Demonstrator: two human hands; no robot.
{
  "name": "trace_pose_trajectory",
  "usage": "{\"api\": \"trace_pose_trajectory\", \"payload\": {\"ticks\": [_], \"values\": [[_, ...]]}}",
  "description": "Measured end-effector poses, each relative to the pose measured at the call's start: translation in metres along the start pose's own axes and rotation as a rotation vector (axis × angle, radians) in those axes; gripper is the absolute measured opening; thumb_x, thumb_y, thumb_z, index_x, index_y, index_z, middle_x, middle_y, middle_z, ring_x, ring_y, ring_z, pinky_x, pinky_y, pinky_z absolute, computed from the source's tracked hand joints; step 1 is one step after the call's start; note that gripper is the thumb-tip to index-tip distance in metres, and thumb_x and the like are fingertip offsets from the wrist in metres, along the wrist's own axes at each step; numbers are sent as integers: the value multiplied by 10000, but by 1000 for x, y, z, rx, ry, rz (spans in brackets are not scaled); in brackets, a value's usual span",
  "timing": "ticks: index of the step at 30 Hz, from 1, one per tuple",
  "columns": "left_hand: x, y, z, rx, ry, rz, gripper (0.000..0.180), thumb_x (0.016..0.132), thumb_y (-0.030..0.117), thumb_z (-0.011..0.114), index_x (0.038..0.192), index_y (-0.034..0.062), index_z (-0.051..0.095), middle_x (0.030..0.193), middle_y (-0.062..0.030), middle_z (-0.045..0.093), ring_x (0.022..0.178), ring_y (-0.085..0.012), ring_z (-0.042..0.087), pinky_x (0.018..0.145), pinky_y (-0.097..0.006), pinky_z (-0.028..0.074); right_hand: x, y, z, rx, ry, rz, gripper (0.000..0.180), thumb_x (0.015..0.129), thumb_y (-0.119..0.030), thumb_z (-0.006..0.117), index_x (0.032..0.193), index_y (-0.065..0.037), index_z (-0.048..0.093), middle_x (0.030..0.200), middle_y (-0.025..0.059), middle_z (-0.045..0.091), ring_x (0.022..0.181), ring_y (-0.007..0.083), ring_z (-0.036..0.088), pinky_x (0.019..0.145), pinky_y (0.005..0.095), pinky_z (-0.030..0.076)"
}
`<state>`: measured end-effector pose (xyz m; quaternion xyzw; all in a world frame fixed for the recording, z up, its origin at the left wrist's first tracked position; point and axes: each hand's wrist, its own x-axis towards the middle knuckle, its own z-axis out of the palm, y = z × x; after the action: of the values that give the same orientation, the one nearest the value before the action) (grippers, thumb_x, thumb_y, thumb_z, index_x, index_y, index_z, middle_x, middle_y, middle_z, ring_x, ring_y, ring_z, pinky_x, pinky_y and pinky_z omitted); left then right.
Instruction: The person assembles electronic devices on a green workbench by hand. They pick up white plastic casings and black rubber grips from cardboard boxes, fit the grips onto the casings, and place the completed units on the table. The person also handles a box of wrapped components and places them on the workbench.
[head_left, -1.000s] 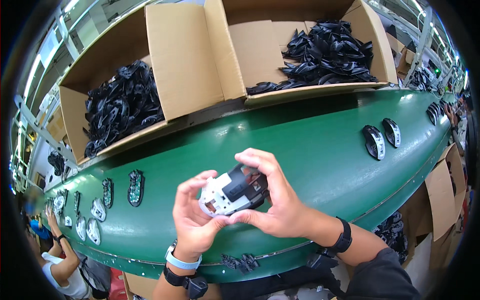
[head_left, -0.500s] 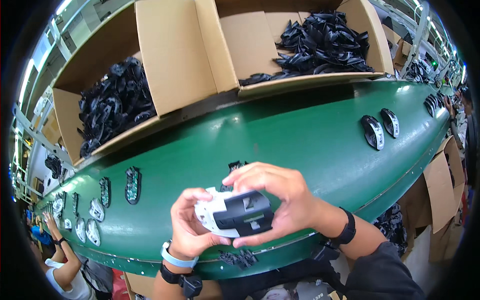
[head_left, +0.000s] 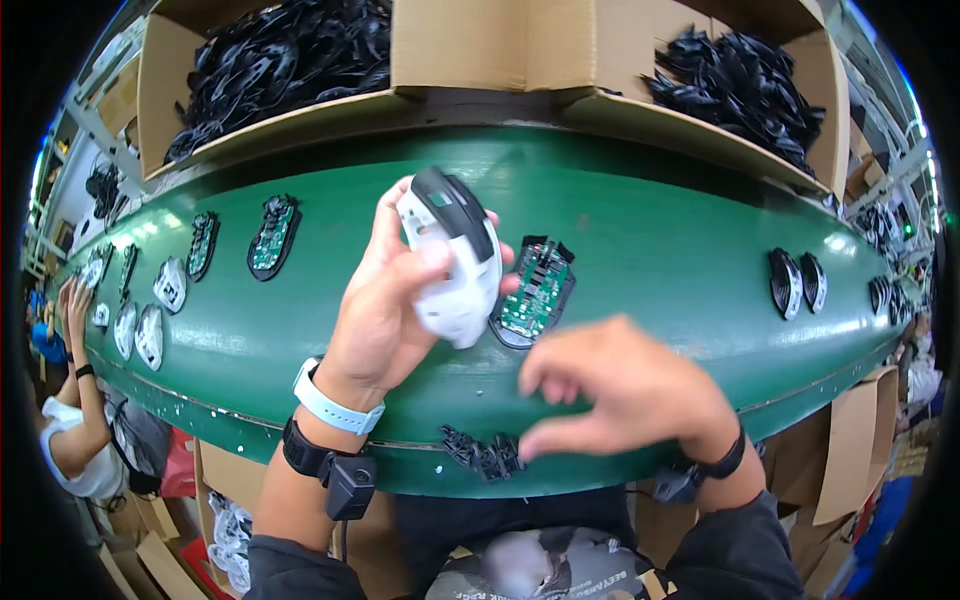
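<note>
My left hand (head_left: 378, 300) is closed around a computer mouse shell (head_left: 460, 275), white at the lower end and black at the upper, tilted above the green work surface (head_left: 640, 270). My right hand (head_left: 625, 390), slightly blurred, holds nothing. Its thumb and curled fingers are apart, and the thumb tip comes close to a small pile of black plastic parts (head_left: 480, 455) at the near edge. Just right of the shell lies a mouse base with a green circuit board (head_left: 535, 295), partly covered by my left fingertips in this view.
Two cardboard boxes (head_left: 490, 45) of black plastic pieces line the far side. More circuit-board bases (head_left: 272, 237) and white shells (head_left: 148, 335) lie to the left, near another person's hands (head_left: 75, 310). Black-and-white shells (head_left: 787, 283) rest on the right.
My right hand has let go of the mouse shell and moved down to the right. My left hand has raised and turned the shell, uncovering the circuit-board base. The view has shifted too.
</note>
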<state>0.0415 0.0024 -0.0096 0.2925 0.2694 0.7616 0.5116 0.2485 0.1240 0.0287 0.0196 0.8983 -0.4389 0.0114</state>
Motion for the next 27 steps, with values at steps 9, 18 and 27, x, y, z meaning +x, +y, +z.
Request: {"api": "trace_pose_trajectory", "payload": {"ticks": [9, 18, 27], "values": [[4, -5, 0, 206, 140, 65, 806, 973, 106, 669, 1649, 244, 253, 1212, -113, 605, 1149, -327, 681, 1015, -610, 589, 14, 5, 21, 55, -248, 63, 233, 846, -139, 835, 923, 7, 670, 908, 156, 738, 883, 311, 738, 789, 396, 586], [-1, -24, -4, 387, -4, 8, 1058, 813, 288, 956, 1623, 140, 292, 1323, -46, 464, 1207, -180, 543, 1052, -358, 494, 10, 14, -5, 603, 589, -67, 213, 909, 10, 817, 1109, -5, 746, 1033, 60, 744, 928, 113, 697, 836, 277, 591], [-5, -34, 9, 535, -31, 52, 974, 802, 82, 922, 1578, 130, 335, 1256, -42, 491, 1151, -155, 558, 1028, -335, 490, 15, 12, 2, 314, 717, 11, 193, 891, -32, 830, 1039, 18, 716, 898, 79, 735, 748, 92, 679, 675, 251, 569]]}}
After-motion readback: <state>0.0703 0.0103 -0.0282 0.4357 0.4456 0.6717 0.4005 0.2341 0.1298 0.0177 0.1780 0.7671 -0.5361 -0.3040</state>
